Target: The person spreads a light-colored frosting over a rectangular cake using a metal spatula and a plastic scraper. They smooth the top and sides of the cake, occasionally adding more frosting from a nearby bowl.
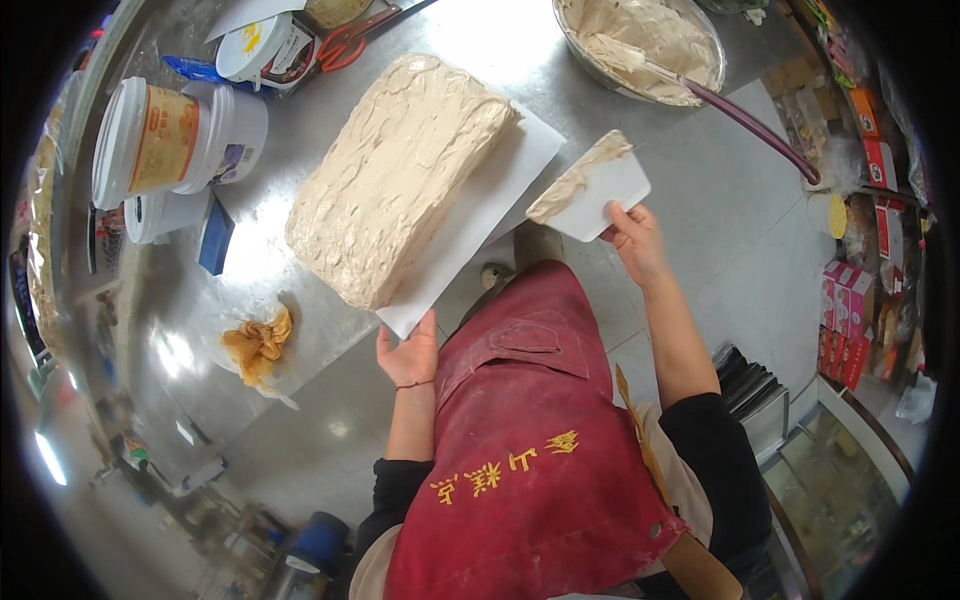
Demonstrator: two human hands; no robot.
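Observation:
A rectangular slab cake covered in beige cream lies on white paper at the edge of the metal table. My left hand is at the paper's near corner, thumb and fingers on either side of it; whether they pinch it is hard to tell. My right hand holds a white plastic scraper by one end, to the right of the cake and apart from it. Beige cream coats the scraper's far long edge. Beyond it stands a metal bowl of the same cream with a purple-handled spatula in it.
White tubs stand at the table's left, near a blue block-like object. Red-handled scissors lie behind the cake. A crumpled brown-stained wad in clear plastic lies at the near left. Shelves with boxes line the right.

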